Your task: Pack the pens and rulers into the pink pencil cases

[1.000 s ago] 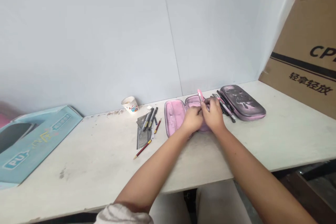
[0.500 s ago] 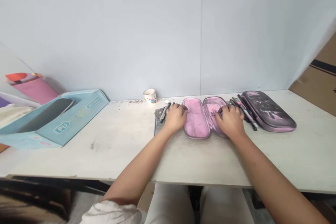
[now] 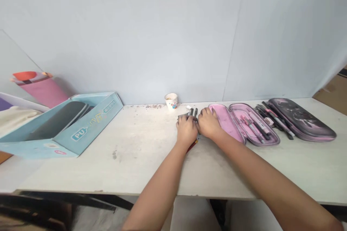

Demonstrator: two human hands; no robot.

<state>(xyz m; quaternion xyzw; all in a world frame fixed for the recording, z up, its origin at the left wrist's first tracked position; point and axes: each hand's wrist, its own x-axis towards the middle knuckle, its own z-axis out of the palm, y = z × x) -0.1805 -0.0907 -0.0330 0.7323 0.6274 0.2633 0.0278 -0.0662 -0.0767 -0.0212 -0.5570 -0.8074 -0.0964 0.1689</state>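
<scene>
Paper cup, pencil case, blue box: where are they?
Paper cup (image 3: 171,101), head view, on its white side.
Pencil case (image 3: 225,120), head view, on its pink lining.
Blue box (image 3: 94,124), head view, on its front wall.

1 head-worn view, facing forward, down, at left hand (image 3: 186,130), right hand (image 3: 208,122)

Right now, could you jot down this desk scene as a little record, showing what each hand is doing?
Left hand: cupped over dark pens
Right hand: beside the left hand, curled toward the same pens; any grip is hard to tell
Below the hands: red pencil
Right of the hands: open pink-lined pencil case, pens inside
Far right: dark pencil case
Behind the hands: paper cup
Far left: blue cardboard box
Surface: white table
</scene>
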